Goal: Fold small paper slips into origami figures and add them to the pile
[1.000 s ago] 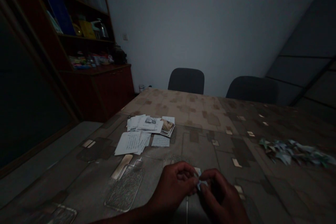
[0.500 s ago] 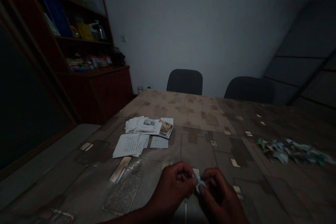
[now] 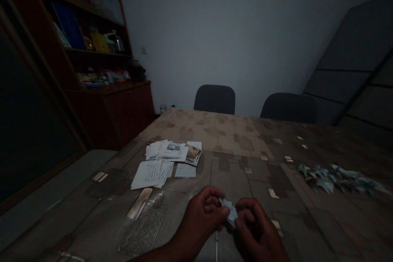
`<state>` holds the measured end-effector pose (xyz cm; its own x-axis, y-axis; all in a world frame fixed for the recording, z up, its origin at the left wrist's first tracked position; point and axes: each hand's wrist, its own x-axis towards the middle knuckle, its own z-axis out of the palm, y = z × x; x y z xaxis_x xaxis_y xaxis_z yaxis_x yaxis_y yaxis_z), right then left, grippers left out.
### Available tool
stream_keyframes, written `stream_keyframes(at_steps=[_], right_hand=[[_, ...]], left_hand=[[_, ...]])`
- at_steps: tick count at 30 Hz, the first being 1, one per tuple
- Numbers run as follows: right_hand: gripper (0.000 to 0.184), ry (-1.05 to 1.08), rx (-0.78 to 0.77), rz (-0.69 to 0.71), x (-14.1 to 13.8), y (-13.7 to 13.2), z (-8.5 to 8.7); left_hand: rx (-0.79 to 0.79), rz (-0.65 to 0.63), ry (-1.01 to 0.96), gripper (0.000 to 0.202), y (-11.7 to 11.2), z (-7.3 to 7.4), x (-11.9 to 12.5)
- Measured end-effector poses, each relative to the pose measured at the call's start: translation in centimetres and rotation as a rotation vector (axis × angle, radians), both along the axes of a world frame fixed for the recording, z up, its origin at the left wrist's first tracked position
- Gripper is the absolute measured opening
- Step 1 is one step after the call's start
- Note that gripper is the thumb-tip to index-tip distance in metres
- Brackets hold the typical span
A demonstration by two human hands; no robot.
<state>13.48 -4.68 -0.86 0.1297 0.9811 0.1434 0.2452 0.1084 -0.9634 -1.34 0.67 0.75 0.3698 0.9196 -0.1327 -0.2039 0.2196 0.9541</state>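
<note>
A dark red cabinet (image 3: 123,106) with laden shelves stands well beyond the fingers (image 3: 219,215), far to their left. Nearer, on the patterned counter (image 3: 230,129), a loose fan of white cards (image 3: 145,174) lies ahead and left of the fingers, apart from them. Just behind it is an overlapping stack of printed cards (image 3: 172,152), with a brown picture card (image 3: 193,152) at its right end and a single written card (image 3: 185,170) in front.

The left hand (image 3: 201,219) comes next, its thumb pressed toward the forefinger, pinching a small pale piece of paper (image 3: 231,213). The piece sits between the two hands, above the counter, its creased face showing. It looks very light, thin and limp, likely to crease under pressure and to tear if pulled hard; a gentle pinch at opposite edges should suit it best. A grey chair (image 3: 214,99) stands well beyond the fingers.

The right hand (image 3: 260,229) has its fingers curled at the paper's right edge; it is too dark to tell whether they close on it. A second chair (image 3: 290,106) stands far past them. Well to their right, a heap of crumpled paper pieces (image 3: 340,178) lies on the counter, blurred at its outer end.
</note>
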Motion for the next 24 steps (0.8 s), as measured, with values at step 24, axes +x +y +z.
stream_keyframes(at_steps=[24], right_hand=[[0.02, -0.146, -0.056, 0.143, 1.7, -0.3, 1.4]], left_hand=[[0.029, 0.007, -0.078, 0.026, -0.1, -0.5, -0.3]])
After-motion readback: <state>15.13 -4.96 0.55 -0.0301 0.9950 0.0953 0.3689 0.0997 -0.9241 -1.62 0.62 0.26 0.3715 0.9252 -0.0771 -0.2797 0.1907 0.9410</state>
